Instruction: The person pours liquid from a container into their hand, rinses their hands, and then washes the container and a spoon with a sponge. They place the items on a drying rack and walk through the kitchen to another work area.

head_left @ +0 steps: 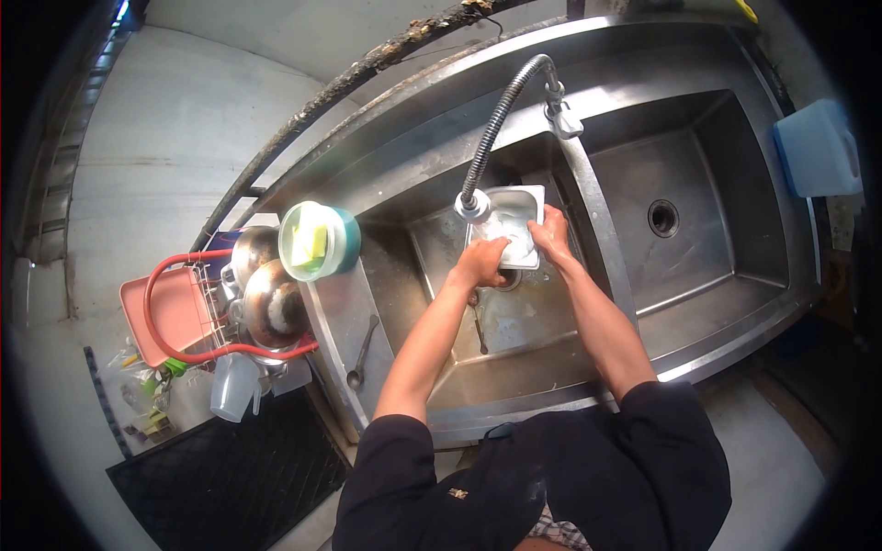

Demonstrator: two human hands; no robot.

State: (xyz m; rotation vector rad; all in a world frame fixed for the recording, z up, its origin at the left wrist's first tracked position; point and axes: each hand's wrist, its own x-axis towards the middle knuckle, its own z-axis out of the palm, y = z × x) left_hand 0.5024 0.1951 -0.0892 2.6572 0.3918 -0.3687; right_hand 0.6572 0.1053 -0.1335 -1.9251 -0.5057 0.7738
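A white rectangular container [525, 198] is held tilted under the spout of a flexible metal faucet [490, 129], above the left sink basin. My right hand [553, 235] grips its right edge, fingers closed round the rim. At the lower left corner, my left hand [481, 263] is closed on the container, with the thumb over the rim. Water or suds look white inside it. A spoon-like utensil [480, 332] lies on the basin floor below my left hand. Part of the drain is hidden by the container and my left hand.
Left of the basin stand a green-and-white tub [342, 241] with a yellow-green sponge-like thing, and a spoon [364, 351]. A red-rimmed rack holds metal pots [276, 303], a pink tray [175, 317] and a clear jug [233, 386]. A blue jerrycan [818, 151] stands right.
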